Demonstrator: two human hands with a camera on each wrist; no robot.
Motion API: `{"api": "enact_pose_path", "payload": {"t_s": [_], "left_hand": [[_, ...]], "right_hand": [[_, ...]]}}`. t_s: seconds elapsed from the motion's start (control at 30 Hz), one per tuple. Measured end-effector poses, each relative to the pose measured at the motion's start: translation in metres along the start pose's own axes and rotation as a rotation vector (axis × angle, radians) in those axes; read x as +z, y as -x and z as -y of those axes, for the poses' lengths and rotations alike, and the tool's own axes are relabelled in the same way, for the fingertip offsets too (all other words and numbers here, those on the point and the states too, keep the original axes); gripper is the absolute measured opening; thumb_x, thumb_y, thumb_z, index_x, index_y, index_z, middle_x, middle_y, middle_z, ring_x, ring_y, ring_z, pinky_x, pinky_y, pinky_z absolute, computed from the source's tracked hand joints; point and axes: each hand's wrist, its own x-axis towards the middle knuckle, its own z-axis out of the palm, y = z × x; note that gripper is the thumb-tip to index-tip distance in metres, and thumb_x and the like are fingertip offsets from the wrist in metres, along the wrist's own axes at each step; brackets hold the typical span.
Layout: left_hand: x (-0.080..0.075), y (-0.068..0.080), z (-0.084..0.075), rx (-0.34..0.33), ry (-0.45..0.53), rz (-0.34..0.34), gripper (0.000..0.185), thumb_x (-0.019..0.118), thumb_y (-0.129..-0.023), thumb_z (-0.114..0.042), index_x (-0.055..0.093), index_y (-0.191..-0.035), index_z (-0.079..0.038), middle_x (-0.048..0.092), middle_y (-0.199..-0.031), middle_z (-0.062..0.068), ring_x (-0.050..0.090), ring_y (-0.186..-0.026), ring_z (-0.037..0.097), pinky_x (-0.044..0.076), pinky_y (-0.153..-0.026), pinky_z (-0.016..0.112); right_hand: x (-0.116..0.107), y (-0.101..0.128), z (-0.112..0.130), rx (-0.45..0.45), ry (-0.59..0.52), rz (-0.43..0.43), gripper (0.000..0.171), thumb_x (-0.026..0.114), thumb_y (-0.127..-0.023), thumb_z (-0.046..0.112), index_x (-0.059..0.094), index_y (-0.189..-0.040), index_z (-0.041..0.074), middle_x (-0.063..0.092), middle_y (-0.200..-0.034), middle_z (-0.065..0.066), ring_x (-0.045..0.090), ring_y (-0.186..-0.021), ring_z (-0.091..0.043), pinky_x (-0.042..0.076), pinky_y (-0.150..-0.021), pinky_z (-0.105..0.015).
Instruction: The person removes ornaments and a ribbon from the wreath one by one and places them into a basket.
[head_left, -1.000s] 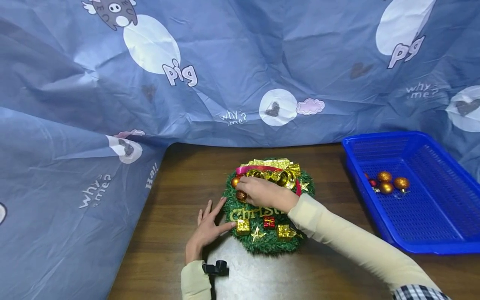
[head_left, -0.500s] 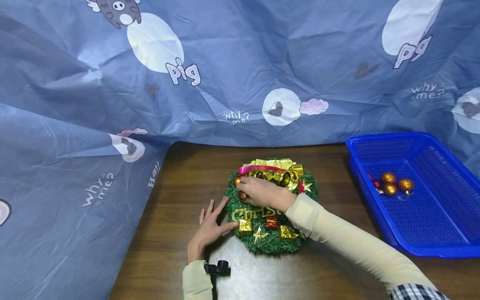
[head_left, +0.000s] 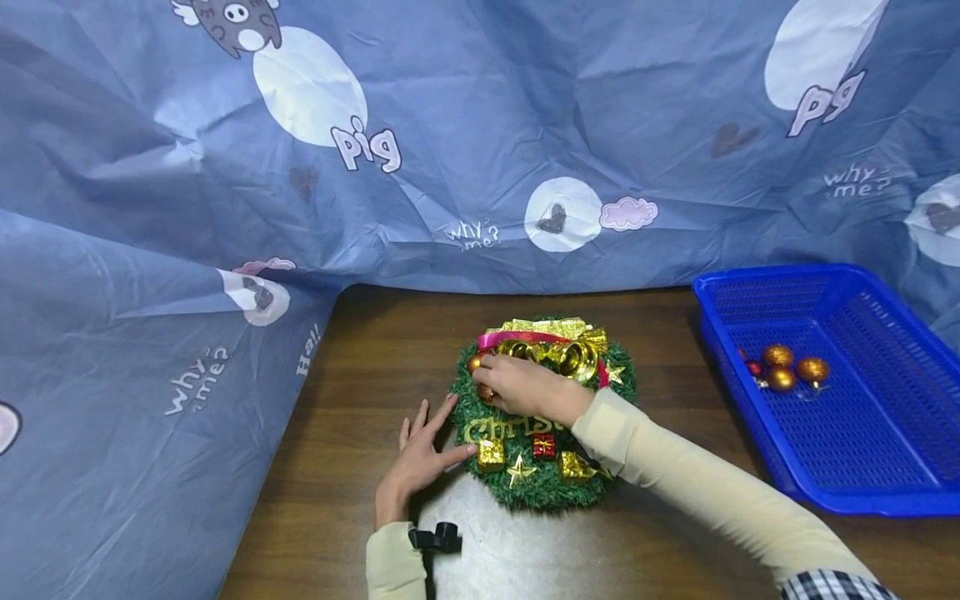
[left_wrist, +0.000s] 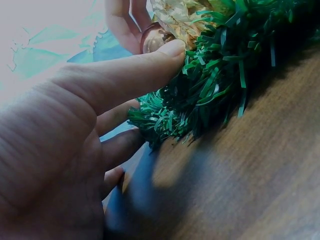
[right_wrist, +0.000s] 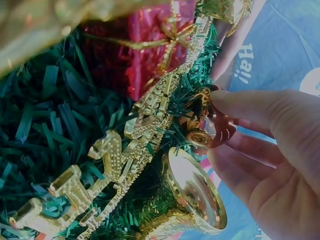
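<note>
A green tinsel wreath [head_left: 540, 493] lies on the wooden table, bearing gold bells [head_left: 577, 360], gold "Christ…" lettering and small gift boxes. On its left side, my right hand [head_left: 525, 385] pinches a shiny copper-brown bauble [right_wrist: 223, 131] between thumb and fingers. The bauble sits against the tinsel, beside a gold bell [right_wrist: 197, 192] and the lettering. My left hand [head_left: 420, 462] lies at the wreath's left edge with fingers spread and straight. Its thumb reaches to the edge by a gold gift box [head_left: 491, 454]. An orange bauble [head_left: 474, 363] shows just beyond my right fingertips.
A blue plastic basket [head_left: 780, 269] stands on the right, holding several orange-gold baubles [head_left: 782, 378] and a small red one [head_left: 753, 367]. A blue printed cloth [head_left: 450, 125] hangs behind and along the left. A red gift box [head_left: 543, 446] sits low on the wreath.
The head view has shifted slightly. Both hands keep their places at the wreath, the right one still pinching the copper-brown bauble.
</note>
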Motion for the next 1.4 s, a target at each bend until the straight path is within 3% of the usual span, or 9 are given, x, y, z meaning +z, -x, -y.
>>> {"api": "enact_pose_path", "payload": {"t_s": [0.63, 0.9, 1.4], "left_hand": [[0.004, -0.001, 0.001, -0.007, 0.004, 0.004, 0.087, 0.071, -0.08, -0.051, 0.025, -0.152, -0.034, 0.025, -0.158, -0.002, 0.002, -0.149, 0.031, -0.01, -0.116, 0.056], [0.004, 0.0, 0.0, -0.011, 0.023, 0.002, 0.086, 0.072, -0.08, -0.048, 0.026, -0.152, -0.032, 0.025, -0.158, 0.0, 0.001, -0.149, 0.032, -0.011, -0.116, 0.058], [0.003, -0.002, 0.0, -0.003, 0.003, 0.013, 0.087, 0.07, -0.081, -0.05, 0.023, -0.152, -0.034, 0.023, -0.159, -0.002, 0.0, -0.149, 0.03, -0.01, -0.116, 0.057]], "right_hand": [[-0.015, 0.009, 0.002, 0.008, 0.014, -0.045, 0.026, 0.07, -0.085, 0.011, 0.062, -0.11, 0.007, 0.059, -0.107, -0.008, 0.061, -0.097, -0.021, 0.054, -0.087, -0.032], [-0.023, 0.016, 0.002, 0.033, -0.041, -0.076, 0.037, 0.073, -0.082, 0.011, 0.061, -0.116, 0.004, 0.06, -0.113, -0.01, 0.06, -0.106, -0.024, 0.051, -0.096, -0.034], [-0.038, 0.024, -0.003, 0.082, -0.083, -0.1, 0.037, 0.071, -0.085, 0.013, 0.061, -0.12, 0.005, 0.06, -0.124, -0.01, 0.058, -0.115, -0.024, 0.049, -0.1, -0.034]]}}
